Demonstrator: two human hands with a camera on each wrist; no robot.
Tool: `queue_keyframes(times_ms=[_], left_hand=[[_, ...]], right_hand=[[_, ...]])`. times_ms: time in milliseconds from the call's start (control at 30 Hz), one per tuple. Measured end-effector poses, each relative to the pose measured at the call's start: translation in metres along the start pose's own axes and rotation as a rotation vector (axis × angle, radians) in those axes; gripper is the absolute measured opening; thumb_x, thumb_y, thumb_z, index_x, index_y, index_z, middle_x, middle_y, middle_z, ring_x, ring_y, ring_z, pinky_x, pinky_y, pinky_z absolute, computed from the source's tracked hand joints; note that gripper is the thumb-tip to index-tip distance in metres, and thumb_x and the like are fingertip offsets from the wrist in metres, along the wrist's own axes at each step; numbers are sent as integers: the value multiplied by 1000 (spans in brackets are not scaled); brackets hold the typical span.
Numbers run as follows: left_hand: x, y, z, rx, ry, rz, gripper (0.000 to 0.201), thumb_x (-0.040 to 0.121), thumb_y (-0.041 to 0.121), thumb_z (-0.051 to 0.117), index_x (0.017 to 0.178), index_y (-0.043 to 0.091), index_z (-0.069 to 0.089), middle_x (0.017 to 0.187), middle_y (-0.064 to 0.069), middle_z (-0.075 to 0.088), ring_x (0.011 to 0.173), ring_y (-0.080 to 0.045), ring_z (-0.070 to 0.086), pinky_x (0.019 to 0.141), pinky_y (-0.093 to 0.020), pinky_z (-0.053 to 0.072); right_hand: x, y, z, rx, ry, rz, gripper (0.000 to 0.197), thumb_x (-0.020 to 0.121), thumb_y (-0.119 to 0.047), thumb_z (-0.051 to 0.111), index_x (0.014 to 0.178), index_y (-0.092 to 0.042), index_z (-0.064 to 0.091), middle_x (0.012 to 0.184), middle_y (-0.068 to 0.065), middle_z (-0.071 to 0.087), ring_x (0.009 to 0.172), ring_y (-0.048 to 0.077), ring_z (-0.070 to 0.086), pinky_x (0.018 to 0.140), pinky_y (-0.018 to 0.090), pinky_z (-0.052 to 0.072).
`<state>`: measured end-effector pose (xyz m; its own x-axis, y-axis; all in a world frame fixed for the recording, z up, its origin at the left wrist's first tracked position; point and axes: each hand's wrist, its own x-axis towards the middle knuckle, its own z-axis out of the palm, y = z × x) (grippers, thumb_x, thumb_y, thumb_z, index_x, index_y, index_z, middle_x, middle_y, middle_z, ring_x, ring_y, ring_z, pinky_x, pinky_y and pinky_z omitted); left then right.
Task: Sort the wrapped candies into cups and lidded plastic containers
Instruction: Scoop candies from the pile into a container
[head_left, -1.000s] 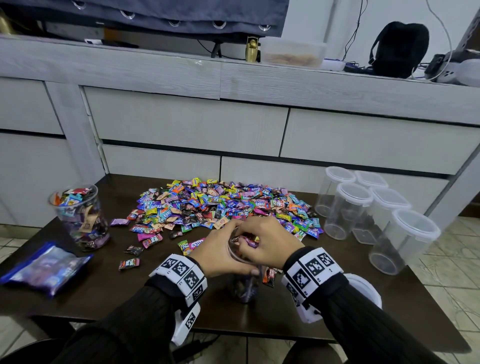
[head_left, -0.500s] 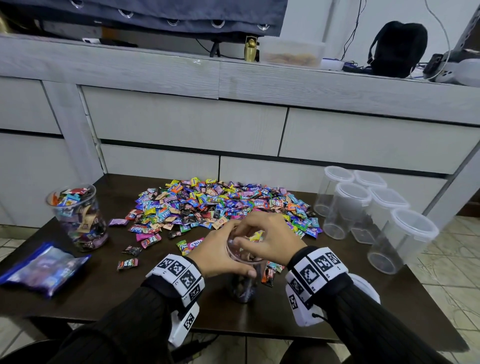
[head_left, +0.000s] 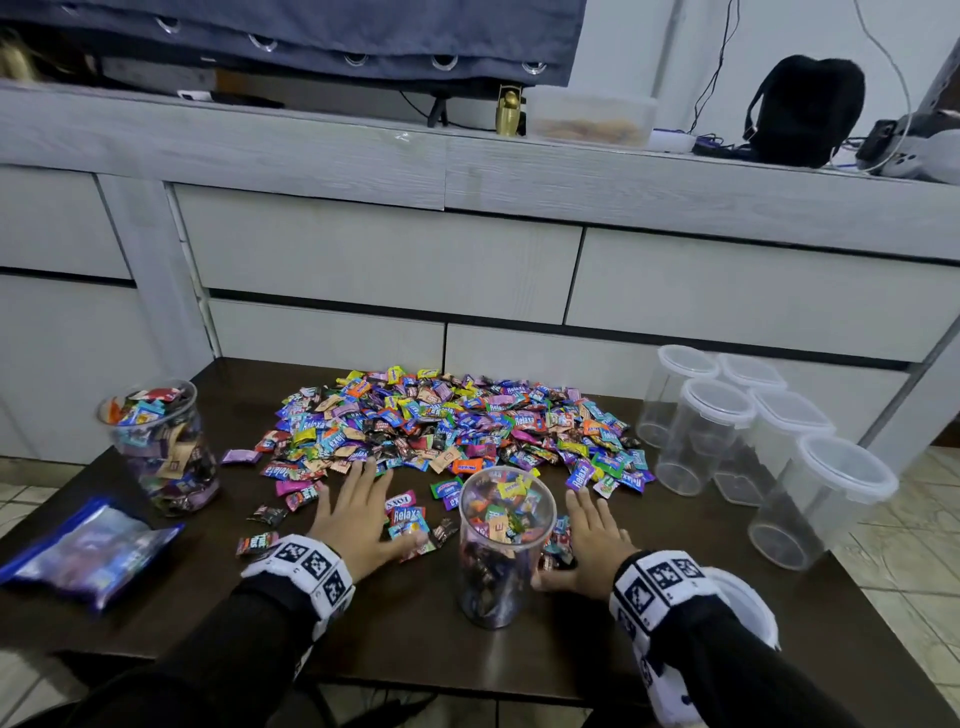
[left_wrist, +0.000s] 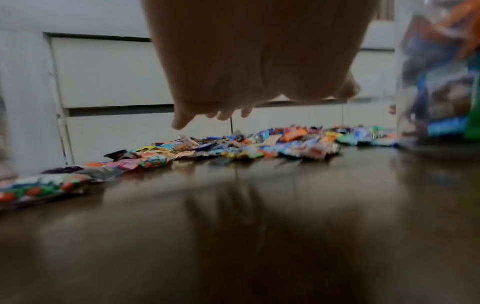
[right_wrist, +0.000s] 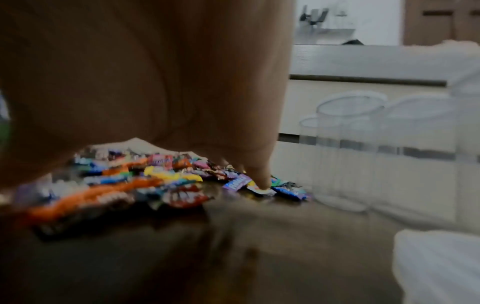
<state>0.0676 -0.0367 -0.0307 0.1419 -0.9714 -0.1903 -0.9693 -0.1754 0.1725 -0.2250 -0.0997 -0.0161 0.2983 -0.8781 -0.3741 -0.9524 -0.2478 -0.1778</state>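
**On either side of the open container: gathering the next handful**

On the table (head_left: 405, 639), both hands flat, fingers straight and spread, nothing held. Left hand (head_left: 358, 512) over loose sweets just left of the open container (head_left: 501, 545); right hand (head_left: 592, 540) just right of it, thumb near its base. Wrapped candies (head_left: 447, 421) heaped across the far middle of the table, some already inside the container.

Best done, by judgement: sweep inward with both palms, pinch a small cluster, lift clear of the rim, drop straight down. Keep wrists off the tall container, likely to tip. Leave room at the top for the lid (head_left: 748, 603) lying behind the right wrist.

Hard to make out: wrist views blurred, so contact between fingertips and wrappers unclear. Sorting rule not evident; filled jar (head_left: 156, 447) at left holds mixed colours. Lid partly hidden by the sleeve. Empty lidded containers (head_left: 779, 441) at right overlap one another.
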Motion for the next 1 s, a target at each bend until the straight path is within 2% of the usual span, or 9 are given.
queue_keyframes(times_ms=[100,267,333,400,567,733,800,900,1000], left_hand=[[7,-5,16,168,-113,-29,120,73,90,33,152,19,-21,158,-4,-31,146,-24,-27,115,-59,-12],[24,1,18,189,-152,23,120,68,96,19,151,21,-25,157,-3,-33,146,-24,-27,114,-57,-14],[29,8,15,167,-192,77,140,40,103,-12,151,19,-24,156,-5,-34,146,-24,-26,115,-54,-14],[33,14,13,177,-214,128,157,16,98,-27,152,18,-22,156,-6,-34,146,-25,-26,116,-53,-13],[45,19,8,50,-205,184,161,13,101,-20,151,17,-24,157,-5,-31,147,-23,-24,118,-50,-9],[58,33,7,-8,-203,306,144,37,102,-4,151,16,-23,157,-5,-31,146,-23,-25,119,-47,-5],[65,38,8,19,-185,321,124,58,91,13,151,17,-22,157,-5,-32,147,-22,-25,119,-43,-6],[76,45,11,72,-163,351,98,90,68,37,152,17,-19,158,-6,-31,147,-23,-24,119,-42,-8],[85,49,15,116,-147,396,93,94,60,43,153,19,-15,159,-6,-26,148,-23,-22,119,-45,-7]], right_hand=[[11,9,6,-157,-11,0,133,63,-77,63,148,-19,-21,156,-3,-27,144,19,-21,116,53,-3],[33,14,4,-205,-13,-54,127,65,-86,48,148,-19,-20,156,-3,-24,144,19,-20,116,52,-7],[43,11,6,-226,3,-77,121,69,-85,44,148,-18,-19,157,-1,-24,145,20,-19,116,52,-6],[52,9,6,-239,2,-91,123,69,-83,46,148,-16,-21,156,0,-25,145,22,-18,116,53,-5],[66,11,4,-182,-19,-120,131,66,-80,56,146,-14,-24,156,3,-26,145,23,-17,117,51,-4],[81,1,5,-124,-24,-232,123,74,-69,59,146,-13,-24,154,4,-29,143,22,-22,116,47,-6],[90,-11,4,-34,-7,-290,118,78,-61,62,147,-14,-21,150,-2,-31,140,18,-24,115,47,-7],[103,-34,6,212,-2,-307,85,93,-43,52,152,-13,-1,155,-3,-15,143,21,-14,118,45,-2],[112,-46,7,-6,26,-371,85,93,-44,53,152,-14,0,160,4,-3,147,26,-6,119,43,3]])
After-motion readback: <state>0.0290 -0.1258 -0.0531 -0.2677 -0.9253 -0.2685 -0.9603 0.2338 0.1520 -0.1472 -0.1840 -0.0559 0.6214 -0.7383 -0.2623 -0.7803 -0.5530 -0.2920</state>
